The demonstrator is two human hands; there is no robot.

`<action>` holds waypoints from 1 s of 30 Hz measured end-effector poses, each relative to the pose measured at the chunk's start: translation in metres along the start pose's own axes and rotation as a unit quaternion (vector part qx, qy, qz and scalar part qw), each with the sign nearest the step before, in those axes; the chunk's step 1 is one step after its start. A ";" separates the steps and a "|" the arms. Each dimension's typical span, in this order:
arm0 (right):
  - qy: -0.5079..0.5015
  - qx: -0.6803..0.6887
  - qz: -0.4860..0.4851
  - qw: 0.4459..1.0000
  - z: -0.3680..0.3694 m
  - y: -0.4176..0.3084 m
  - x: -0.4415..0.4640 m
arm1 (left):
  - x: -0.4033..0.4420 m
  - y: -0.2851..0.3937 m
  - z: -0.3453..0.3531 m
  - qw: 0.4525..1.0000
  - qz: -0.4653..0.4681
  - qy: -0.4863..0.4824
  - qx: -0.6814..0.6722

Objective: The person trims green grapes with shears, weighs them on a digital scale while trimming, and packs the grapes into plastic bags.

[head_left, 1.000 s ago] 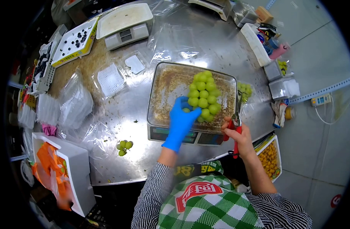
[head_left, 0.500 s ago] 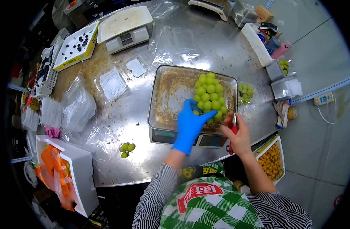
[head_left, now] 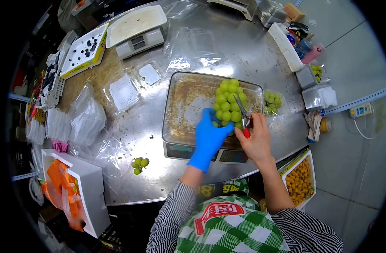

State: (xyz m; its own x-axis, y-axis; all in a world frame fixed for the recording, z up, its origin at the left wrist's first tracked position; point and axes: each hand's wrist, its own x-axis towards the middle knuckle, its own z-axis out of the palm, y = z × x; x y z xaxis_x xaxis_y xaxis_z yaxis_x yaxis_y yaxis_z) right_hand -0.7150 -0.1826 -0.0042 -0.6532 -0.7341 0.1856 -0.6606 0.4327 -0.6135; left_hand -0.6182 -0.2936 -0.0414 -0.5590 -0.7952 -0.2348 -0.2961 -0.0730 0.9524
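Left hand [head_left: 210, 137], blue-gloved, clamped on lower end of grape bunch [head_left: 229, 99], same hold as half second ago. Bunch on 3 o'clock half of scale tray [head_left: 186, 101]. Right hand [head_left: 257, 141], bare, clamped on shears [head_left: 245, 118]. Shears now over grapes, blades toward 11 o'clock; earlier at tray's edge, toward 12. Small cluster [head_left: 138, 165] unmoved on worktop [head_left: 243, 48], 8 o'clock from tray.

shears handles [head_left: 246, 133] mostly hidden in right hand [head_left: 257, 141]; far tray [head_left: 238, 7] cut off by top edge
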 end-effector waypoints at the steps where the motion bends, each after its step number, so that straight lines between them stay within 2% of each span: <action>1: -0.004 0.000 0.003 1.000 -0.001 -0.001 0.000 | 0.000 0.001 -0.001 1.000 -0.004 -0.003 -0.005; 23: -0.018 0.007 0.022 1.000 -0.001 0.000 0.005 | -0.003 -0.003 0.001 1.000 0.017 0.014 -0.008; 26: -0.019 0.020 0.022 0.999 -0.003 0.000 0.006 | -0.002 -0.009 -0.005 0.998 0.018 -0.008 -0.059; 29: -0.018 0.025 0.025 0.999 -0.005 0.002 0.007 | 0.003 -0.019 -0.024 0.983 -0.054 -0.079 -0.157; 30: -0.018 0.025 0.026 0.999 -0.005 0.003 0.006 | 0.005 -0.026 -0.029 0.965 -0.099 -0.084 -0.228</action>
State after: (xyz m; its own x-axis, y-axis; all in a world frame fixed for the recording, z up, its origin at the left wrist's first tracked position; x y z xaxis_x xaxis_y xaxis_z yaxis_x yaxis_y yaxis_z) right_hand -0.7231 -0.1832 -0.0006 -0.6712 -0.7306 0.1254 -0.6069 0.4445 -0.6589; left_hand -0.5910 -0.3130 -0.0617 -0.6552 -0.6330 -0.4122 -0.0595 -0.5008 0.8635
